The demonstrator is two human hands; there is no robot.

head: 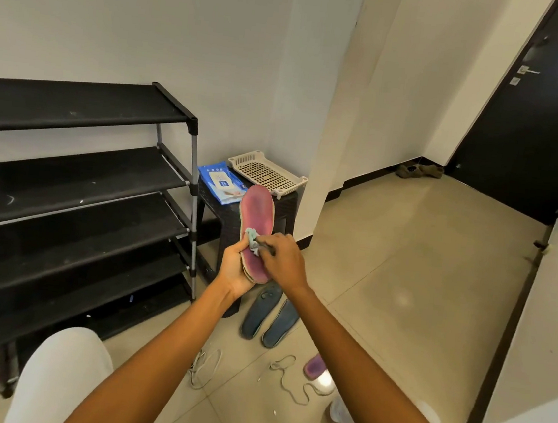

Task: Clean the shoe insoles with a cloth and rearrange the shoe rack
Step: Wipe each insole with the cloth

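My left hand (235, 268) holds a pink insole (256, 219) upright by its heel end, its toe pointing up. My right hand (283, 258) presses a small pale green cloth (252, 239) against the insole's lower half. Two dark blue insoles (270, 317) lie side by side on the floor below my hands. Another purple insole (314, 366) lies on the tiles further right, partly behind my right forearm. The black shoe rack (76, 190) stands at the left with bare shelves.
A dark stool (232, 220) beside the rack carries a blue pack of wipes (220, 181) and a cream perforated tray (267, 174). White shoelaces (287, 377) lie loose on the floor. A pair of shoes (419, 171) sits by the dark door (538, 118). My knee (60, 378) is at the lower left.
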